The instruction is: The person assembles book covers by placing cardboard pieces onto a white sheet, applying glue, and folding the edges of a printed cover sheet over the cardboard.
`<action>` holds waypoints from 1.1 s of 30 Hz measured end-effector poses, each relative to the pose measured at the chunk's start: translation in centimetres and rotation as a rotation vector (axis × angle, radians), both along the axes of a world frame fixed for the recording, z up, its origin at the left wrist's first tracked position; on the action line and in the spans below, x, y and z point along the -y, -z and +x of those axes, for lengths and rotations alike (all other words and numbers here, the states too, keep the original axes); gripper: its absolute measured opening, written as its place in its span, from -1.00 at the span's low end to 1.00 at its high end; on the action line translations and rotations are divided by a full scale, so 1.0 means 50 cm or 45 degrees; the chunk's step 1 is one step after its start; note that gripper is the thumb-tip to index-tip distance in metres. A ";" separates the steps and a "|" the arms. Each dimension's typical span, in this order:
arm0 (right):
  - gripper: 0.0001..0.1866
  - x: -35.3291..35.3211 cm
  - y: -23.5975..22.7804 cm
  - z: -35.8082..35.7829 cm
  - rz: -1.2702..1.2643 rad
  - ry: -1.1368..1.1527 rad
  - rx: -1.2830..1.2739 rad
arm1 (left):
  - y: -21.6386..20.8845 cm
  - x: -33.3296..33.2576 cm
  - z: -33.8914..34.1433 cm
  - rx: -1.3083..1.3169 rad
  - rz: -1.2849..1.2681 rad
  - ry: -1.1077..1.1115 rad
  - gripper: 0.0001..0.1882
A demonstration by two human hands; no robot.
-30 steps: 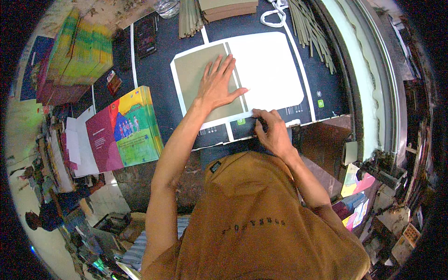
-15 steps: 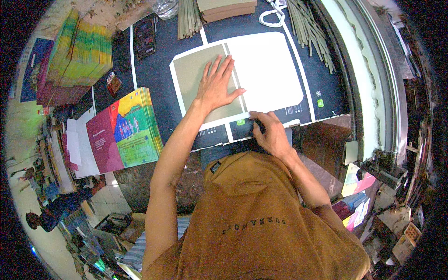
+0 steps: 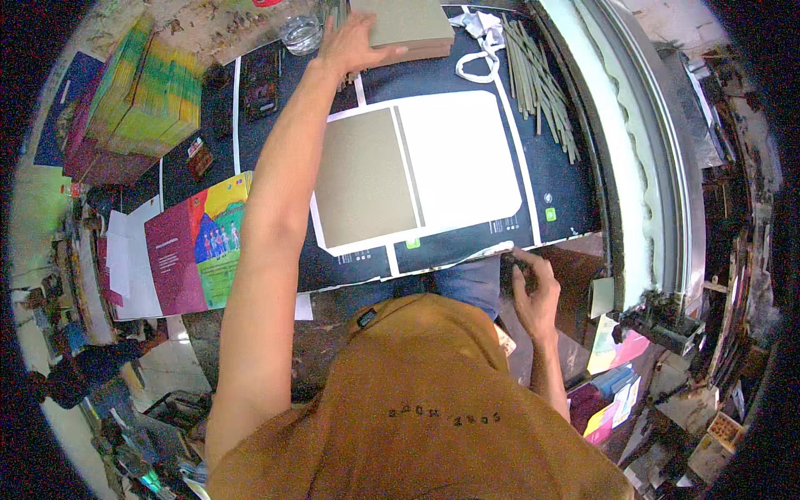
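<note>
My left hand (image 3: 354,46) reaches to the far side of the table, its fingers apart at the left corner of a stack of grey-brown boards (image 3: 412,25), the thumb along the stack's near side. In front of it lies a white sheet (image 3: 467,162) with cut corners. A single grey board (image 3: 367,179) covers the sheet's left part, and a narrow grey strip (image 3: 408,158) runs beside that board. At the table's near edge is my right hand (image 3: 537,292), with fingers loosely bent and a gap between thumb and forefinger; nothing shows in it.
Thin grey strips (image 3: 537,83) lie at the far right beside a white looped cord (image 3: 477,67). A clear glass (image 3: 300,35) and a dark phone (image 3: 262,79) are at the far left. Colourful printed covers (image 3: 179,250) and a tall stack of booklets (image 3: 150,100) stand left. A pale machine frame (image 3: 646,150) borders the right.
My left hand has left the grey board and moved away to the board stack. My right hand has shifted right and nearer along the table edge. The whole view has shifted slightly.
</note>
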State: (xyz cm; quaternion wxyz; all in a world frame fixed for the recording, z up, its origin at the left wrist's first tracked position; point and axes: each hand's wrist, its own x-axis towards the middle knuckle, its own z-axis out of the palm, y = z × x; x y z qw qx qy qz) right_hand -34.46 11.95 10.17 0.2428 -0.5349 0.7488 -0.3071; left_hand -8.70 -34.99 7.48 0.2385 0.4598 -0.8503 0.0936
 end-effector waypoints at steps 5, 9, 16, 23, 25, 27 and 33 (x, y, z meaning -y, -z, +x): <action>-0.72 -0.040 0.030 -0.031 -0.022 0.115 0.041 | -0.030 0.041 0.018 0.165 0.322 0.117 -0.34; -0.70 -0.013 0.032 -0.026 0.022 0.039 0.059 | -0.038 0.037 0.023 0.163 0.144 0.163 -0.51; -0.41 0.189 -0.098 -0.058 -0.667 0.080 -0.335 | -0.350 -0.146 0.006 -0.236 -0.354 0.577 -0.89; -0.67 0.320 -0.120 -0.060 -0.655 -0.004 0.317 | -0.349 -0.326 -0.001 -0.953 0.299 0.592 -0.72; -0.67 0.333 -0.100 -0.050 -0.637 0.124 0.412 | -0.226 -0.325 -0.002 -0.987 0.237 0.318 -0.53; -0.60 0.333 -0.042 -0.096 -0.471 0.281 0.457 | -0.091 -0.355 0.005 -0.707 0.272 0.215 -0.26; -0.33 0.292 0.054 -0.139 -0.373 0.408 0.502 | 0.077 -0.488 0.009 0.069 0.618 0.360 0.10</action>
